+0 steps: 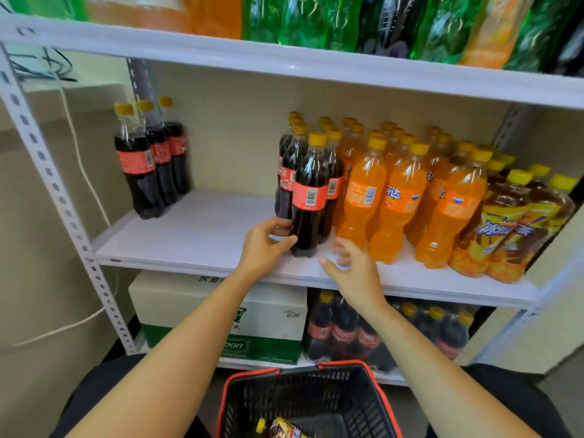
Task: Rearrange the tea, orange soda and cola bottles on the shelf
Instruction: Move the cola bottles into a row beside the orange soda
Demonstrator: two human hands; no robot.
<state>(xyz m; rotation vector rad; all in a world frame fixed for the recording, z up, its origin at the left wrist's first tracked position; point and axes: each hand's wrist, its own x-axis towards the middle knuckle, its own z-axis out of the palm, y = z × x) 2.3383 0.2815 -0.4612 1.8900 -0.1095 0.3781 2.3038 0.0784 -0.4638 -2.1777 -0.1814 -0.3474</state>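
**White steel shelving unit in a beige-walled room, viewed from above and in front.** The middle shelf (pixel 202 229), a smooth white board, is carried on perforated uprights (pixel 50 172) and backed by a cream panel (pixel 240 121).

Three cola bottles (pixel 151 159) are stood in a file at its left end. Well apart from them, beyond a bare stretch of board, a second cola cluster (pixel 294 159) is packed against the rows of orange soda bottles (pixel 407 197). The tea bottles (pixel 512 226) are placed at the far right.

The left hand (pixel 264 245) is curled round the lower left side of the front cola bottle (pixel 308 197), with thumb and fingertips laid against it. The bottle is seen upright on the board.

The right hand (pixel 354 270) is held loosely spread above the shelf's front edge and nothing is grasped. Its blurred fingertips lie near the base of the nearest orange bottle, and contact cannot be judged.

Large green, orange and dark bottles (pixel 300 20) are shown on the upper shelf (pixel 284 55). On the bottom shelf a white-and-green carton (pixel 252 311) is set beside a wrapped cola pack (pixel 347 333).

A black basket (pixel 316 396) with a red rim is seen below the arms, and one tea-labelled bottle (pixel 284 429) lies in it. A white cable (pixel 82 159) is run down the wall (pixel 31 248) at left.
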